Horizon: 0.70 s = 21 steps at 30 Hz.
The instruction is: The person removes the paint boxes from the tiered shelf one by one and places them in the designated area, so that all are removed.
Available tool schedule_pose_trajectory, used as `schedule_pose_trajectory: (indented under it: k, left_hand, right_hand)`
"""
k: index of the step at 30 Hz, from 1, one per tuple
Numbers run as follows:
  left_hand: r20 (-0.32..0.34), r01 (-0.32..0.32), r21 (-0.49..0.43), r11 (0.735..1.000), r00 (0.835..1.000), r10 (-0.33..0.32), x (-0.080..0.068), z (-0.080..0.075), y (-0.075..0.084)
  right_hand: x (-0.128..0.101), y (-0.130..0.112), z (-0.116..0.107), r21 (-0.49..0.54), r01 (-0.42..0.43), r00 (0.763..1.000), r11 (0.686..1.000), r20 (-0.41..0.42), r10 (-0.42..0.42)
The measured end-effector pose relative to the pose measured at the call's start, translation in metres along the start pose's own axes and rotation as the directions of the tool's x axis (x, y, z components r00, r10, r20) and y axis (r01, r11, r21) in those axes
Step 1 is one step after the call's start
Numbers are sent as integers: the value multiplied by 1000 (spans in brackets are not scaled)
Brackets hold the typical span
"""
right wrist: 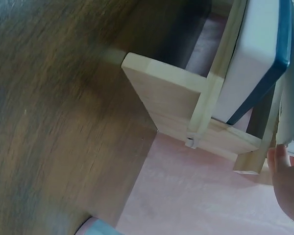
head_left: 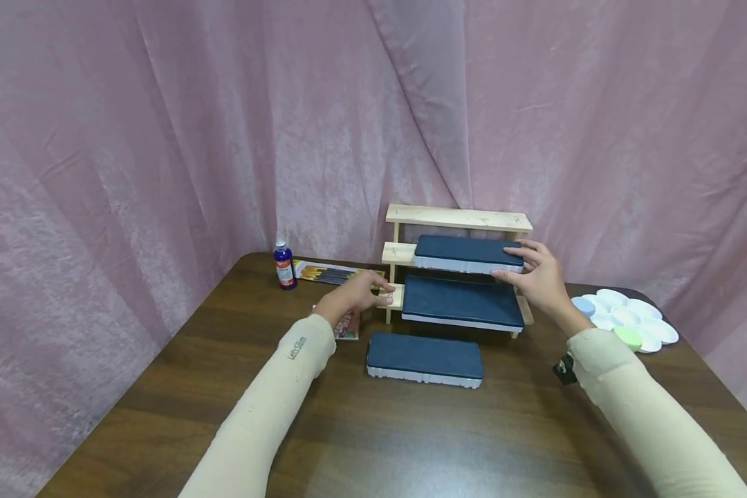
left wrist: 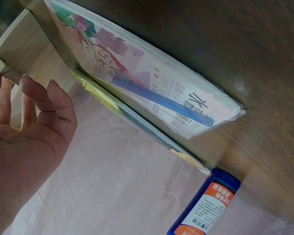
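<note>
A stepped wooden rack (head_left: 459, 216) with three board levels stands at the back of the table. My left hand (head_left: 356, 297) pinches the left end of its lowest board; in the left wrist view, the curled fingers (left wrist: 35, 95) meet the wood. On the middle board lies a flat case (head_left: 463, 252) with a dark blue lid and white base. My right hand (head_left: 540, 278) grips that case at its right end, thumb in front and fingers over the lid. A second such case (head_left: 460, 301) rests on the lowest board. Another blue-lidded case (head_left: 423, 355) lies on the table in front.
At the left stand a blue bottle (head_left: 284, 264) and a pack of brushes (head_left: 326, 272). A picture-covered pad (left wrist: 137, 73) with a blue pen-like stick (left wrist: 161, 102) lies near my left hand. A white flower-shaped palette (head_left: 660, 330) is at the right, beside blue and green round pieces.
</note>
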<state>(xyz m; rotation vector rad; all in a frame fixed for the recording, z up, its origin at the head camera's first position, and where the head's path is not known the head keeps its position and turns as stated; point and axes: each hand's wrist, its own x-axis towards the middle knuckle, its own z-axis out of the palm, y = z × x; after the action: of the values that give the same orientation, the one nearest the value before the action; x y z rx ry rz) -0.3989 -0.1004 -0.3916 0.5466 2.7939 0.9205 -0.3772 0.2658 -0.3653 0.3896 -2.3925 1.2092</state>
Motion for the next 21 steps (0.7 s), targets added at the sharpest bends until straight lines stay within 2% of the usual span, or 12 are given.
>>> schedule_pose_trajectory:
  k: [6, 12, 21]
  left_hand:
    - [-3, -15, 2, 1000, 1000, 15, 1, -1, 0]
    - [-2, -22, 17, 1000, 1000, 22, 1, -1, -1]
    - [4, 10, -21, 1000, 1000, -10, 0, -2, -2]
  right_hand:
    - [-4, -5, 0, 44, 28, 999, 999, -21, -27]
    - [-10, -9, 2, 20, 54, 995, 998, -86, -52]
    - [-16, -13, 3, 25, 52, 986, 998, -157, -48]
